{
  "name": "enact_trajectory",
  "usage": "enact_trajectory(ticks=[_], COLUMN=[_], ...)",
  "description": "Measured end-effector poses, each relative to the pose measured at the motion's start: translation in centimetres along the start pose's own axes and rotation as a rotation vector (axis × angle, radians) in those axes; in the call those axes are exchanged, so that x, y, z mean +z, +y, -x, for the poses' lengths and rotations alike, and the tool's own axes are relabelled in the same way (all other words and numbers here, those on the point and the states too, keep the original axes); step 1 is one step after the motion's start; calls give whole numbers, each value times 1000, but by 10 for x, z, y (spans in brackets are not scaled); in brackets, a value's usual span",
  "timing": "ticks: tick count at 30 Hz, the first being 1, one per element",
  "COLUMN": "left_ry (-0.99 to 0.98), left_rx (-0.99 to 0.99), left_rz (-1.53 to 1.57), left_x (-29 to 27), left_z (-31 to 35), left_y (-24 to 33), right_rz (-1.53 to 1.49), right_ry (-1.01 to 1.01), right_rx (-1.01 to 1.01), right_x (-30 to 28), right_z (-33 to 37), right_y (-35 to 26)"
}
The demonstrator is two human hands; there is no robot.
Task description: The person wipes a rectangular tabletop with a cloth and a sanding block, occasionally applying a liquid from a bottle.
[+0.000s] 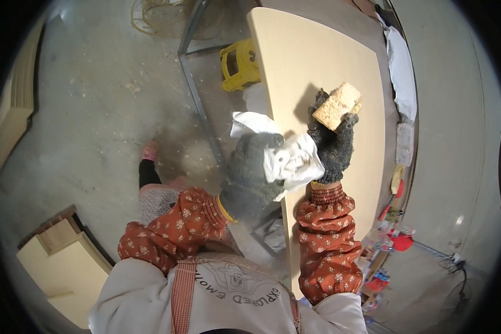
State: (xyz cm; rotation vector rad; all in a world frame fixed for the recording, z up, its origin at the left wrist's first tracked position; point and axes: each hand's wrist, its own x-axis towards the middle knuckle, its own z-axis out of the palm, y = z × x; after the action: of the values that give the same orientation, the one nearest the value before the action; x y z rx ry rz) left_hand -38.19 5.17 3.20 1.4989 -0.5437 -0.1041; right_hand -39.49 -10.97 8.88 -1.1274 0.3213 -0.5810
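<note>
A dark knitted work glove covers my left hand (pixel 250 172), whose fingers are wrapped round a crumpled white cloth (pixel 298 161). One end of the cloth sticks out above the knuckles. My right hand (pixel 334 142), in a worn dark glove, grips a tan, rough-faced rectangular block (pixel 338 106), possibly a sponge or sanding block; its exact kind is unclear. Beneath that hand lies a long pale wooden panel (pixel 317 50) with rounded corners. The left hand is at the panel's left edge, partly over it. Red flowered sleeve covers reach both wrists.
A metal frame (pixel 192 89) and a yellow plastic stool (pixel 240 64) stand left of the panel. Stacked pale boards (pixel 16 106) are at the far left, with more cut panels (pixel 67 267) lower left. Assorted small items (pixel 381 250) lie along the right side.
</note>
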Motion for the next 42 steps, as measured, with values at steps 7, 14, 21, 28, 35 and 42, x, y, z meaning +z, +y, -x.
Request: enact_trajectory(ticks=[7, 14, 21, 28, 35, 42], left_ry=[279, 74, -32, 192, 153, 115], left_rx=[627, 491, 96, 82, 118, 266], left_rz=[-310, -504, -283, -480, -243, -149], left_x=[-28, -10, -22, -63, -73, -99], left_z=[-108, -32, -29, -151, -227, -275], left_y=[-37, 1, -12, -43, -48, -137], right_rz=[102, -328, 1060, -190, 111, 32], right_ry=[16, 104, 11, 202, 316, 397], right_rx=[-138, -61, -726, 67, 10, 25], right_x=[3, 6, -17, 19, 17, 1], right_z=[-6, -10, -6, 3, 6, 5], right_y=[16, 14, 25, 16, 1, 3])
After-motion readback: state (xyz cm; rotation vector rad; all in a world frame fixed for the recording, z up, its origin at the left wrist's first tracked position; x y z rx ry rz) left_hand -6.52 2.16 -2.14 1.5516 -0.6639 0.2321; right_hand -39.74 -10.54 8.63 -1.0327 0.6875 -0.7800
